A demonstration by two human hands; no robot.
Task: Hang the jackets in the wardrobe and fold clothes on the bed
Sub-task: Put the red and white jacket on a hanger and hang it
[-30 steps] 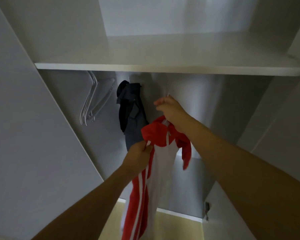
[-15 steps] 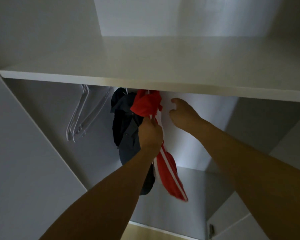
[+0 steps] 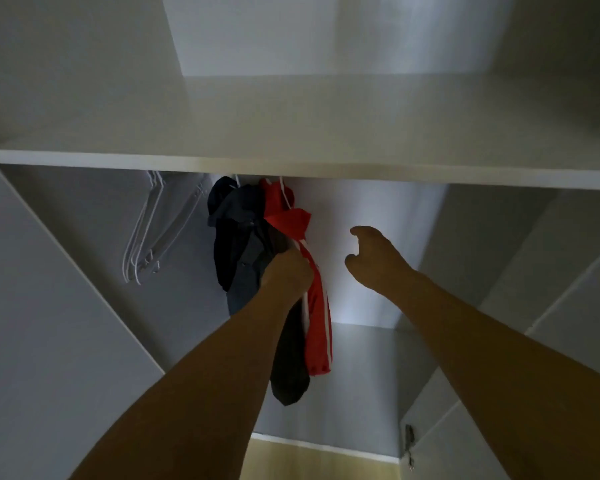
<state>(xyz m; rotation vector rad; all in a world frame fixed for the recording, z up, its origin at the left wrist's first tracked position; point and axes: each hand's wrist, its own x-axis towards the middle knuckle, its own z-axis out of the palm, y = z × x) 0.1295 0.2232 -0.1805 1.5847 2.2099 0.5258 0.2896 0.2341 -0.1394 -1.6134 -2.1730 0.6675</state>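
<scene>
A red jacket with white stripes [image 3: 317, 327] hangs on a white hanger under the wardrobe shelf [image 3: 291, 169], right beside a dark navy jacket [image 3: 238, 244] that hangs there too. My left hand [image 3: 286, 273] grips the red jacket's front where it meets the dark one. To the right of the red jacket, my right hand [image 3: 374, 259] hovers apart from it, fingers loosely curled and holding nothing. The rail and the hanger hooks are hidden behind the shelf edge.
Several bare white hangers [image 3: 153, 230] hang at the left under the shelf. The wardrobe's grey left wall [image 3: 49, 306] slants close by. At the lower right a door hinge [image 3: 409, 445] shows, and pale wooden floor [image 3: 309, 462] lies below.
The red jacket now hangs straight beside the dark one. My right hand has drawn down and to the right, away from it. My left hand has slid lower on the fabric.
</scene>
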